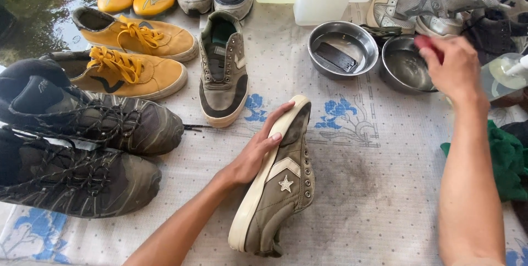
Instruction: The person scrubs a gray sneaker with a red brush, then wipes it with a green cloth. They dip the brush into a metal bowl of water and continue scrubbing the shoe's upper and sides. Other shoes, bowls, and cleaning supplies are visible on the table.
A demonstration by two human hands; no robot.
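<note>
**Olive canvas shoe, held on its side for cleaning**

Olive canvas is facing up as my left hand [257, 153] is resting flat against the pale sole of the shoe [278, 189], fingers spread and pressing rather than gripping. The shoe is lying tilted on the patterned cloth [379, 189], near a damp patch. My right hand [454, 68] is reaching over the right steel bowl [404, 68], fingers curled around something red; I am judging it to be a brush [429, 45], though only a blurred edge is showing. The left steel bowl [342, 48] is holding a dark flat object I cannot identify. Risk: with only a flat palm bracing it, the shoe could be tipping over or sliding, and the bowl could be knocked. My right forearm is hiding part of the green rag [509, 158].
</note>
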